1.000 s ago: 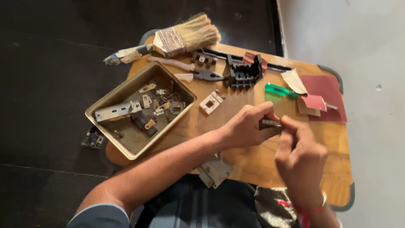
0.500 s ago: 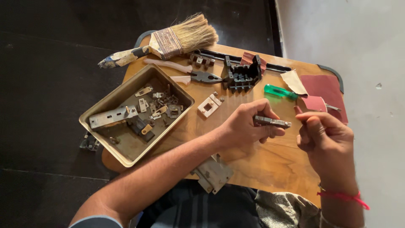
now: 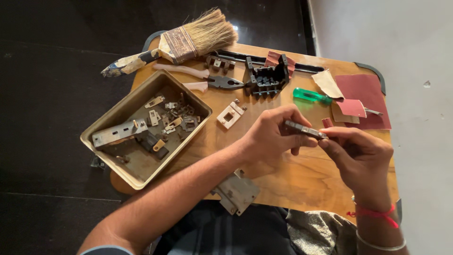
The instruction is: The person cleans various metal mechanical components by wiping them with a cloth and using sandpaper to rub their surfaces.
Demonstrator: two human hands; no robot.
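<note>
My left hand (image 3: 270,139) grips a small flat grey metal strip (image 3: 304,129) above the middle of a small wooden table (image 3: 302,182). The fingertips of my right hand (image 3: 361,158) pinch a small reddish scrap of sandpaper (image 3: 327,123) against the strip's right end. Both hands hover over the tabletop, just below a green-handled screwdriver (image 3: 311,97).
A metal tray (image 3: 141,127) of small metal parts sits at the left. A wide paintbrush (image 3: 181,45), pliers (image 3: 205,80), a black plastic block (image 3: 268,78) and a white square piece (image 3: 230,114) lie behind. Red sandpaper sheets (image 3: 363,97) lie right; a grey metal plate (image 3: 236,192) overhangs the near edge.
My right hand drew away from the left and now sits at the strip's right end. The strip, earlier hidden between both hands, now shows.
</note>
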